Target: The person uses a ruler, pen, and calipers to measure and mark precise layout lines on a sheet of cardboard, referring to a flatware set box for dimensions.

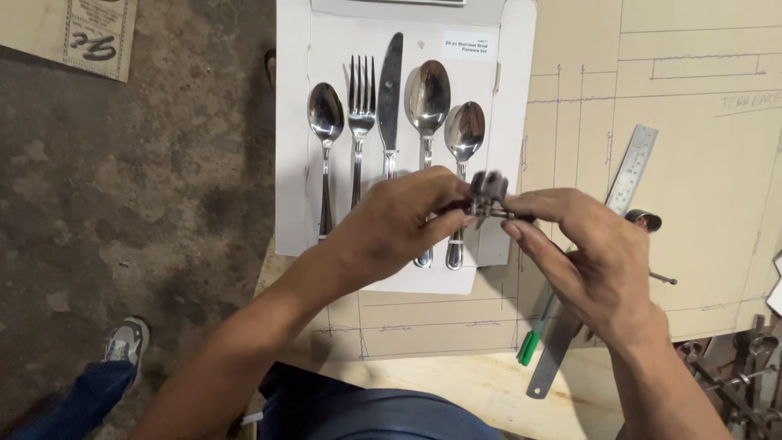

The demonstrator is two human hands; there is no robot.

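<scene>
My left hand and my right hand meet above a wooden board, both pinching one small dark metal part between the fingertips. The part is blurred; its exact shape I cannot tell. Right behind the hands lies a white card with a cutlery set on it: a small spoon, a fork, a knife, a large spoon and another small spoon. The handles' lower ends are partly hidden by my left hand.
A steel ruler lies slanted on the pencil-marked plywood board, with a green pen beside it. A small metal tool peeks past my right hand. Metal pieces sit at the lower right. Dirt floor and my shoe are left.
</scene>
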